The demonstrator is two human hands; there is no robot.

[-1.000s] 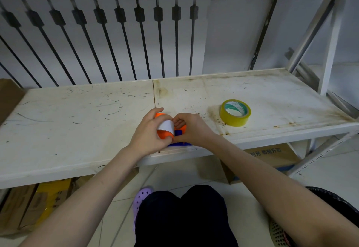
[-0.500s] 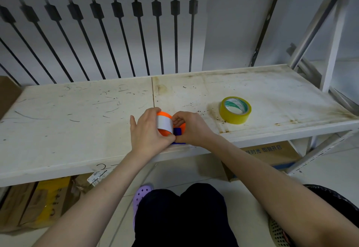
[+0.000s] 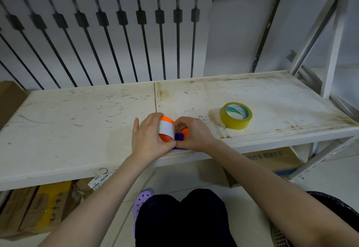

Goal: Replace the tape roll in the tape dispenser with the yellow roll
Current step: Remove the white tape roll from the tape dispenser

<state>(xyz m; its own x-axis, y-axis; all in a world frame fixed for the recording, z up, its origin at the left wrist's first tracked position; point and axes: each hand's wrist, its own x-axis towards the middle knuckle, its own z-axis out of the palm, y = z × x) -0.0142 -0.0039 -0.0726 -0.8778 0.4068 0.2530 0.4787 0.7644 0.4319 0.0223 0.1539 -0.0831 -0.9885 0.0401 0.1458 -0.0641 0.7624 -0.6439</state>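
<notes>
The tape dispenser (image 3: 179, 137) is orange with a blue part and sits near the front edge of the white shelf (image 3: 77, 120). A white tape roll (image 3: 166, 128) stands in it. My left hand (image 3: 149, 138) grips the white roll from the left, thumb at its lower edge. On the right side, my right hand (image 3: 194, 134) holds the dispenser, covering most of it. The yellow roll (image 3: 236, 115) lies flat on the shelf to the right, apart from both hands.
A radiator with dark bars (image 3: 116, 29) and a pipe (image 3: 266, 29) stand behind the shelf. A slanted metal frame (image 3: 318, 33) rises at the right. Cardboard boxes (image 3: 38, 208) sit under the shelf, and a black bin (image 3: 334, 202) is at lower right.
My left hand has shifted its hold on the white roll, its fingers spreading a little, and the blue part of the dispenser shows more. The yellow roll has not moved.
</notes>
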